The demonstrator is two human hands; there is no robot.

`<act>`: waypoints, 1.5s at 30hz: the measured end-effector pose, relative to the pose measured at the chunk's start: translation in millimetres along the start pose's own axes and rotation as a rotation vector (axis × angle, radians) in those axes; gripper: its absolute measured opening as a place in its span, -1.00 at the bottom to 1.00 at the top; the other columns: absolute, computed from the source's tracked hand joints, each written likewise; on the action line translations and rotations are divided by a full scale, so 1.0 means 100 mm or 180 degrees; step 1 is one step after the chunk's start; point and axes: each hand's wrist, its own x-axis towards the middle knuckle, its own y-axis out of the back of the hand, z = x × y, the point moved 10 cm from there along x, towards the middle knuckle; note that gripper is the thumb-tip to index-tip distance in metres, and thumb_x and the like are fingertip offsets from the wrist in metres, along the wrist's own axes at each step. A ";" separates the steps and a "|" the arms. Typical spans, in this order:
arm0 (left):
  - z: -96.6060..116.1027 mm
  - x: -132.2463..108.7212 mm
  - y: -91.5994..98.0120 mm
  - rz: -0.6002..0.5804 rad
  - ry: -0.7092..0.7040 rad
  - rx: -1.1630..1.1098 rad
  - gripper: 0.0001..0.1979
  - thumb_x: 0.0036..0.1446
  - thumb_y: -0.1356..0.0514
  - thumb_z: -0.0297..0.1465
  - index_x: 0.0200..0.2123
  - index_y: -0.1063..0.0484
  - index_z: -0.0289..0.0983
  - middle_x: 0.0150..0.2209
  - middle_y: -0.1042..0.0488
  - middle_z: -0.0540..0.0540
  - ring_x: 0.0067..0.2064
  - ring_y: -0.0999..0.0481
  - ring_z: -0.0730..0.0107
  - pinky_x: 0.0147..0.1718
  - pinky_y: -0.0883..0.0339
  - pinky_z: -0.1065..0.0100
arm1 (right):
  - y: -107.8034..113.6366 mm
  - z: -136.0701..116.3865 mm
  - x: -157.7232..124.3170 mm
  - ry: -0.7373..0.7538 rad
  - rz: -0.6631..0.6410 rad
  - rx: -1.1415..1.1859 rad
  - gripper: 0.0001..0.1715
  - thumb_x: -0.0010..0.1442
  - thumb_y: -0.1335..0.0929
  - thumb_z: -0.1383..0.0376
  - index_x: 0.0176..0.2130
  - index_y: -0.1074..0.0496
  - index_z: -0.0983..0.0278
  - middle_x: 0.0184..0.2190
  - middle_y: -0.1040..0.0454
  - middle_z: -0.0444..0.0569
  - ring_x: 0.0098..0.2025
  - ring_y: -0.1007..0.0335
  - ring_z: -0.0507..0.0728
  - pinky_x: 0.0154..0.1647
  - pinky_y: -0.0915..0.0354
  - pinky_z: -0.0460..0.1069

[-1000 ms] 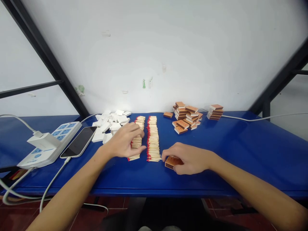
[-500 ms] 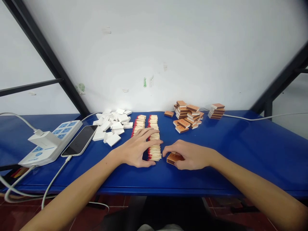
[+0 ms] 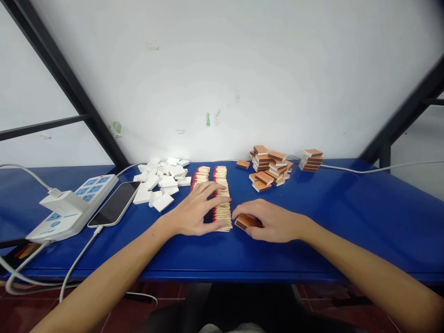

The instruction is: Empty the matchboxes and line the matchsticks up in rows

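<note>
Two long rows of red-headed wooden matches lie side by side on the blue table point(image 3: 312, 249). My left hand point(image 3: 192, 210) is open above them. Its spread fingers reach across the right row of matches point(image 3: 222, 213) and partly cover the left row point(image 3: 201, 175); whether the fingertips touch the matches I cannot tell. Just right of the rows, my right hand point(image 3: 275, 222) curls its thumb and fingers around a brown matchbox point(image 3: 247, 221) low at the tabletop. Part of that box is hidden under the hand.
White box trays point(image 3: 166, 182) lie heaped at left. Brown matchboxes point(image 3: 268, 164) are piled at the back right, with a small stack point(image 3: 311, 160) beyond and a single matchbox point(image 3: 243, 164) nearby. A phone point(image 3: 114, 204), a power strip point(image 3: 72, 208) and cables occupy the left side.
My right hand has moved slightly left and up with the matchbox, closer to the right row of matches. My left thumb has moved up a little, toward its fingers.
</note>
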 end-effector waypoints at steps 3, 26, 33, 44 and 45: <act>-0.07 -0.01 0.18 0.0450 0.0164 0.0124 -0.69 0.27 -0.15 -0.29 0.05 -0.42 -0.22 0.05 -0.45 -0.24 0.10 -0.39 0.07 0.07 -0.23 0.04 | 0.11 0.02 0.00 -0.0044 0.0506 0.0029 -0.71 0.18 -0.33 0.34 -0.06 -0.37 0.26 -0.33 -0.41 -0.10 -0.35 -0.26 0.07 -0.26 -0.19 -0.03; 0.22 0.02 0.16 0.0611 -0.0323 0.0177 -0.46 0.25 -0.17 -0.30 0.26 -0.20 -0.21 -0.15 -0.53 -0.16 -0.18 -0.53 0.23 -0.18 -0.43 0.23 | 0.00 0.35 0.10 -0.0326 0.1486 0.3208 -0.53 0.11 -0.51 0.11 -0.19 -0.20 0.16 -0.27 -0.52 -0.13 -0.19 -0.53 0.13 -0.11 -0.40 0.08; 0.18 0.00 0.15 0.0831 -0.0339 0.0338 -0.44 0.26 -0.19 -0.39 0.30 -0.17 -0.20 -0.10 -0.54 -0.17 -0.14 -0.54 0.23 -0.18 -0.47 0.20 | -0.04 0.50 0.11 -0.0444 0.1707 0.3550 -0.49 0.06 -0.54 0.15 -0.14 -0.24 0.15 -0.25 -0.52 -0.16 -0.22 -0.52 0.08 -0.05 -0.44 0.11; 0.17 -0.02 0.36 0.1179 -0.0355 0.0025 -0.64 0.24 -0.22 -0.44 0.11 -0.37 -0.21 -0.16 -0.55 -0.15 -0.19 -0.53 0.28 -0.22 -0.45 0.24 | 0.10 0.45 0.13 -0.0340 0.1765 0.3317 -0.53 0.12 -0.51 0.11 -0.09 -0.28 0.16 -0.38 -0.52 -0.19 -0.38 -0.48 0.04 -0.28 -0.40 -0.02; 0.14 -0.02 0.39 0.1211 -0.0282 -0.0119 -0.69 0.24 -0.23 -0.43 0.06 -0.40 -0.23 -0.18 -0.54 -0.15 -0.19 -0.52 0.29 -0.22 -0.45 0.26 | 0.11 0.43 0.15 -0.0409 0.1688 0.3180 -0.58 0.14 -0.49 0.07 -0.13 -0.32 0.19 -0.45 -0.50 -0.20 -0.46 -0.44 0.03 -0.38 -0.37 -0.05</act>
